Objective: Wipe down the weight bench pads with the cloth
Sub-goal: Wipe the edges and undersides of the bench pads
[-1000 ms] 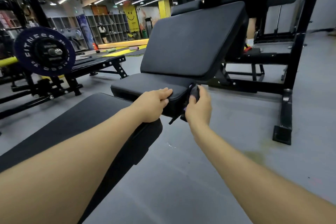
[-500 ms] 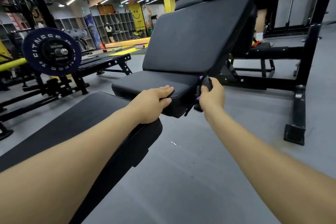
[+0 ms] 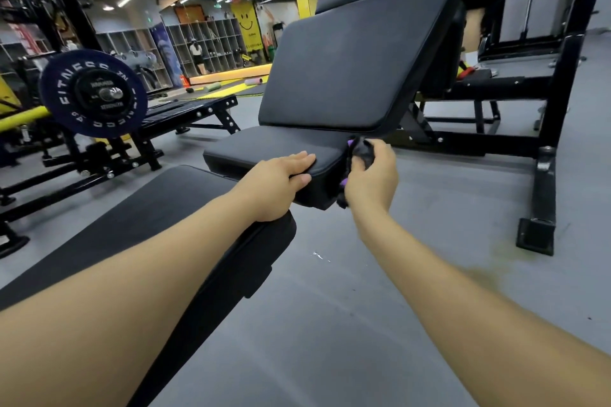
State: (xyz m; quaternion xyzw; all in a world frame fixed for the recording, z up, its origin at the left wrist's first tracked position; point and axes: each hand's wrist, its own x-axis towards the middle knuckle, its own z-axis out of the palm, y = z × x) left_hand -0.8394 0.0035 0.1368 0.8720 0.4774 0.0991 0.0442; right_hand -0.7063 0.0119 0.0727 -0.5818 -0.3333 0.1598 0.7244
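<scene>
A black weight bench stands ahead with a flat seat pad [image 3: 264,150] and an inclined back pad [image 3: 357,59]. My left hand [image 3: 276,180] grips the seat pad's near right corner, fingers flat on top and thumb on the front edge. My right hand [image 3: 372,177] holds a dark cloth with purple trim [image 3: 360,152] bunched against the seat pad's right side, near the gap under the back pad. Much of the cloth is hidden by my fingers.
A second black bench pad [image 3: 158,208] lies under my left forearm. A barbell with a dark blue plate [image 3: 94,94] sits on a rack at left. Black machine frames [image 3: 558,102] stand at right. Grey floor [image 3: 396,274] spreads below.
My right hand with the cloth has slid up and back along the seat pad's right side toward the back pad. My left hand keeps its grip on the corner.
</scene>
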